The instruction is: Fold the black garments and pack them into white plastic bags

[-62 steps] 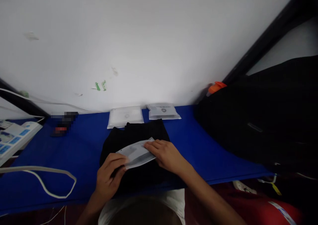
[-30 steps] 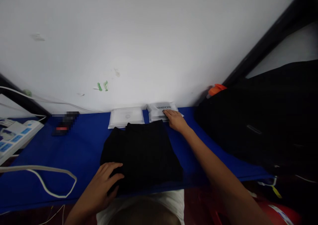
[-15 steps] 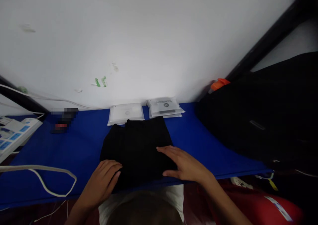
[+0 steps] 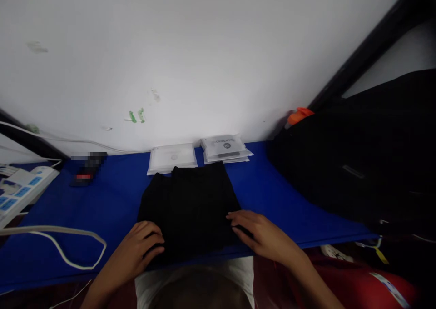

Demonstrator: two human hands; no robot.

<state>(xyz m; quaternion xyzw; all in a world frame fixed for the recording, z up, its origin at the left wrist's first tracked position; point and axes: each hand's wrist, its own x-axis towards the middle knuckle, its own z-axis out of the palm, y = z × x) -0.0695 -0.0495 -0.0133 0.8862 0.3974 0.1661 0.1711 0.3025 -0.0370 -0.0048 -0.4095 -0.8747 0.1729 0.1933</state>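
A folded black cloth [image 4: 190, 209], likely a garment though its kind is unclear, lies flat at the front of the blue-covered table [image 4: 265, 191]. My left hand [image 4: 145, 243] rests on its lower left edge, fingers loosely bent and thumb apart. On the right edge, my right hand [image 4: 254, 229] touches the cloth with fingertips and thumb, a gap showing between them. Behind the cloth lie a flat white plastic packet [image 4: 173, 158] and a small stack of printed packets [image 4: 225, 147].
A large black bag-like shape [image 4: 340, 163] fills the right side, with an orange item [image 4: 299, 115] behind it. At left are a power strip [image 4: 23, 193], a looped white cable [image 4: 68, 229] and a pixelated dark object [image 4: 89, 168]. A white wall [image 4: 211, 63] rises behind.
My right hand has slid outward from the cloth's middle to its right edge, and its thumb has come closer to the fingers. My left hand has shifted slightly left.
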